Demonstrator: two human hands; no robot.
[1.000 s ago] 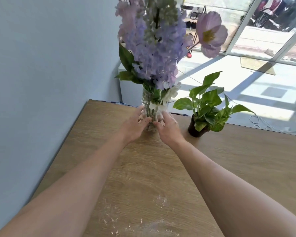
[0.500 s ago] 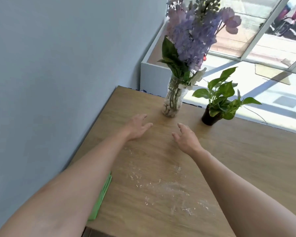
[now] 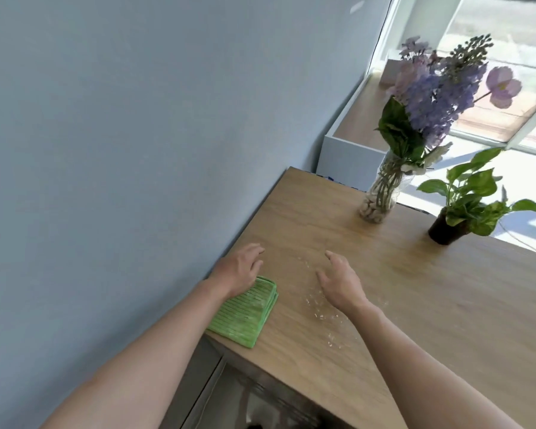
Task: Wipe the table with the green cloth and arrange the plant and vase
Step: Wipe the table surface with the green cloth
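Observation:
A folded green cloth (image 3: 246, 311) lies at the near left corner of the wooden table (image 3: 446, 305). My left hand (image 3: 239, 269) hovers just over the cloth's far end, fingers apart and holding nothing. My right hand (image 3: 341, 280) is open above white crumbs (image 3: 319, 308) scattered on the wood. A glass vase (image 3: 379, 196) with purple flowers stands upright at the far edge. To its right stands a small green plant in a dark pot (image 3: 446, 229).
A blue-grey wall (image 3: 136, 150) runs along the table's left side. Beyond the far edge are a white box-like ledge (image 3: 350, 150) and a sunlit floor by a glass door. Below the near edge a dark gap shows.
Both hands have let go of the vase and pulled back toward me. The view has swung down and left, bringing the green cloth fully into sight under my left hand.

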